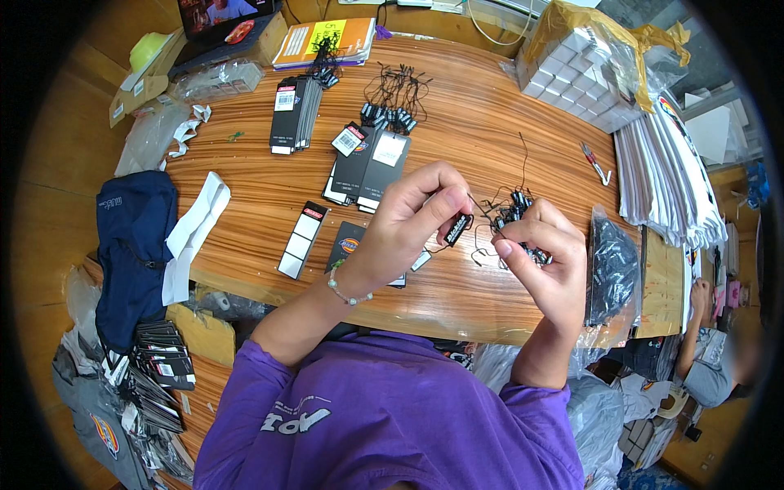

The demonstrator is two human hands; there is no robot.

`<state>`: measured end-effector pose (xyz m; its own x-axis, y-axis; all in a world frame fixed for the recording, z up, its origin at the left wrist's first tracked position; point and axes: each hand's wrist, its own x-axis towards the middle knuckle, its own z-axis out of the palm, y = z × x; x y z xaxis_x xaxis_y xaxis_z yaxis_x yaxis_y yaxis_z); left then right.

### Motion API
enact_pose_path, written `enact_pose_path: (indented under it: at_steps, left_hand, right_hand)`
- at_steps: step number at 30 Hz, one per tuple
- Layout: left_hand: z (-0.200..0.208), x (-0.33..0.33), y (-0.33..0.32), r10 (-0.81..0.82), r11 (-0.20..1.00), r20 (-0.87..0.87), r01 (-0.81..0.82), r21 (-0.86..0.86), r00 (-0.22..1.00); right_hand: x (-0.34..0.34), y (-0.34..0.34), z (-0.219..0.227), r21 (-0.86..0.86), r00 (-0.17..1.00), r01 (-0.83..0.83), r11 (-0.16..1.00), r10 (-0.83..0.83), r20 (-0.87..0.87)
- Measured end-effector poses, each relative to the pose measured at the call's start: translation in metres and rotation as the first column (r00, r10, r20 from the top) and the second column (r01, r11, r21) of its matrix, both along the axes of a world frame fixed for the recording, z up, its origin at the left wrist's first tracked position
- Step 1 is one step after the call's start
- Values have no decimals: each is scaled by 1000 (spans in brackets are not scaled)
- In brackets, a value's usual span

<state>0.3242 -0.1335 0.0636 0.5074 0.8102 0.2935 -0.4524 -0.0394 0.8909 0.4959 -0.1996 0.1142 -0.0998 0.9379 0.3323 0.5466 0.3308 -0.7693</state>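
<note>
My left hand, with a beaded bracelet at the wrist, pinches a black hang-tag string near its small black plastic seal. The seal hangs below the fingertips, with pale lettering on it. Just to the right, my right hand is closed in a pinch, thumb against fingers, on what looks like the thin cord of the same string. Behind that hand lies a tangled heap of more black strings with seals, partly hidden. Black hang tags lie under and beside my left forearm, one with a round emblem partly covered.
Stacked black tags and bunched strings lie farther back. A red-handled snipping tool rests at the right, near folded white sheets, a bag of black pieces and wrapped white boxes. Another person is at far right.
</note>
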Motion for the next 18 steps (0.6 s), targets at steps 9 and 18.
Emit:
enact_pose_path:
  at_steps: [9, 18]
  left_hand:
    - [-16, 33, 22, -111, 990, -303, 132, 49, 946]
    - [-58, 58, 40, 260, 827, -495, 73, 557, 829]
  right_hand:
    - [26, 6, -14, -73, 966, 249, 966, -253, -50]
    - [35, 12, -35, -70, 908, 415, 907, -408, 93]
